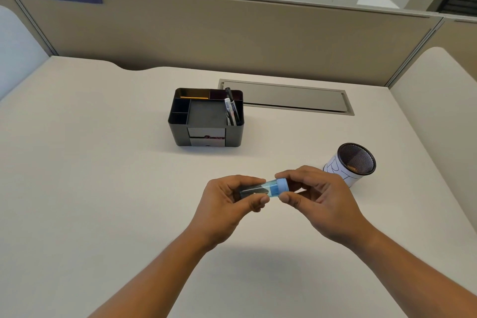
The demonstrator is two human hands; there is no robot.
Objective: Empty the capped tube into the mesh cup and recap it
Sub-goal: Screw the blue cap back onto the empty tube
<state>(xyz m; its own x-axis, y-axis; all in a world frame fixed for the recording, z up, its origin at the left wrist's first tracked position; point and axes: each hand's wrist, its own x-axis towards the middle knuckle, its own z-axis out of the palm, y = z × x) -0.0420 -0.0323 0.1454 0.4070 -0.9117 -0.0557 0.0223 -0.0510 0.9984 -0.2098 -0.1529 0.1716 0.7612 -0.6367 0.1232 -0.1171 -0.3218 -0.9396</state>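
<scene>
A clear blue tube (268,188) lies level in the air above the desk, held between both hands. My left hand (227,204) grips the tube's body, where something dark shows inside. My right hand (315,196) pinches the pale blue cap (281,184), which sits on the tube's right end. The black mesh cup (353,162), wrapped in a white paper band with black lines, stands upright to the right, just behind my right hand. A small brownish thing lies at the cup's bottom.
A black desk organiser (206,117) holding pens and a yellow pencil stands behind the hands. A grey cable flap (286,97) is set into the desk farther back. Beige partition walls close off the back and sides.
</scene>
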